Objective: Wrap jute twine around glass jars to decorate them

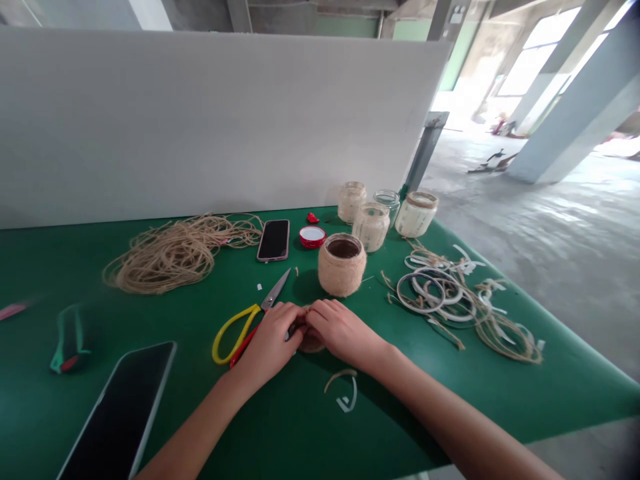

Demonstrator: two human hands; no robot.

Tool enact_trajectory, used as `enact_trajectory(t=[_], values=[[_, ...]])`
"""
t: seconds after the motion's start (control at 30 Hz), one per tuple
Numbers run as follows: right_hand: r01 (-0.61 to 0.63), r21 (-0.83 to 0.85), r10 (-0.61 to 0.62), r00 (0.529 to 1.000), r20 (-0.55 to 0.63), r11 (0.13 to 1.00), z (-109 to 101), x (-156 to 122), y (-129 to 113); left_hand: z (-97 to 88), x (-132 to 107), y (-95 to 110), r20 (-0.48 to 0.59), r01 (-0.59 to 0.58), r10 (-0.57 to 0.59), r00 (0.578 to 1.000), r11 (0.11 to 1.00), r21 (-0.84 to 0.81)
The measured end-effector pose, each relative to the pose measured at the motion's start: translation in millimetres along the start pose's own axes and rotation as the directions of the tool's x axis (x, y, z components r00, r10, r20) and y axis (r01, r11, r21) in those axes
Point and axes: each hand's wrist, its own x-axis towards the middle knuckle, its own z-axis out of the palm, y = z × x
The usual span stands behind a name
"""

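My left hand [270, 340] and my right hand [340, 330] meet low on the green table [300, 427], fingers curled over a small round twine-covered piece [311, 344] that lies flat between them. Both hands press on it, and most of it is hidden. A jar wrapped in twine [342, 264] stands open just beyond my fingers. Scissors with yellow and red handles [247, 320] lie right beside my left hand, blades pointing away.
A loose heap of twine [170, 252] and a dark phone [274, 240] lie at the back left, a red lid [313, 236] and several glass jars [373, 223] behind. White rings and twine scraps [450, 297] clutter the right. A second phone [117, 413] lies near left.
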Motion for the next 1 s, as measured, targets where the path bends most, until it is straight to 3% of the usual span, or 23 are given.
enact_trajectory(t=[0.13,0.23,0.37,0.63,1.0], values=[[-0.024,0.134,0.027,0.999,-0.022,0.991,-6,0,2,0.7,0,0,0.009,0.006,-0.006,1.0,1.0,0.019],[-0.096,0.229,0.117,0.99,-0.078,0.969,-15,-1,7,-0.9,-1,1,0.012,0.006,-0.007,1.0,0.999,0.031],[-0.214,0.225,0.234,0.97,-0.066,0.951,-22,-4,14,-3.7,-2,6,-0.005,-0.027,0.028,1.0,0.996,0.084],[-0.239,0.157,0.224,0.969,0.103,0.958,-22,-7,11,1.2,0,7,0.001,-0.101,0.103,0.995,0.968,0.228],[-0.237,0.236,0.211,0.969,0.13,0.942,-18,-6,14,-2.5,6,7,0.056,-0.15,0.14,0.989,0.955,0.258]])
